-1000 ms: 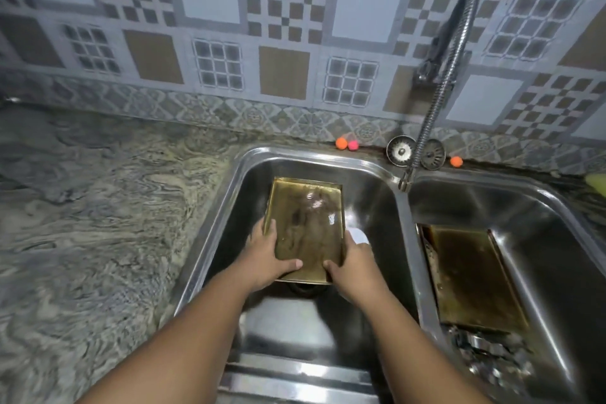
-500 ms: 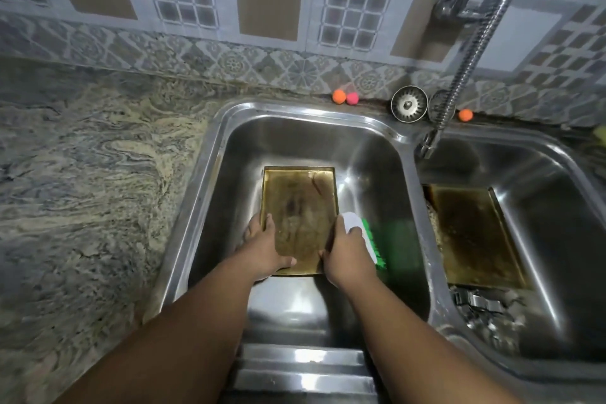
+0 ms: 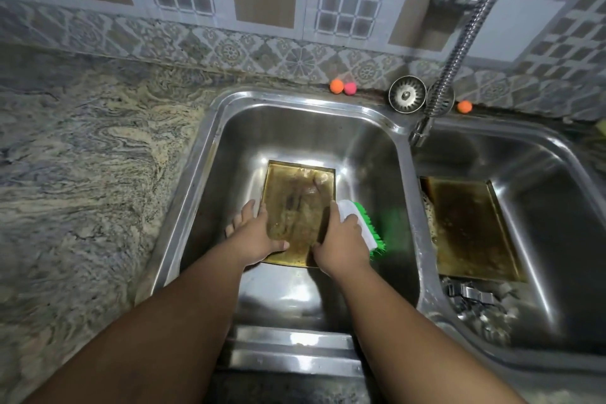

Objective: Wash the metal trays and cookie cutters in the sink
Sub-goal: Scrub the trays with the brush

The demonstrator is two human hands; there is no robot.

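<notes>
Before you is a double sink (image 3: 295, 105) of stainless steel, smooth and glossy, with bright reflections. The left tray (image 3: 298, 207) is metal, tarnished golden-brown, wet and shiny. The right tray (image 3: 472, 233) is metal too, but darker, stained and duller. The cookie cutters (image 3: 475, 298) are thin, bright metal. Your scrub brush (image 3: 357, 220) has a smooth white plastic back and green bristles. The countertop (image 3: 82, 174) is polished, swirled stone, and the tap hose (image 3: 465, 39) is ribbed chrome.

Dim, soft overhead light; glare patches on sink (image 3: 210, 154) steel; wide-angle bending at edges; slight overall softness.
</notes>
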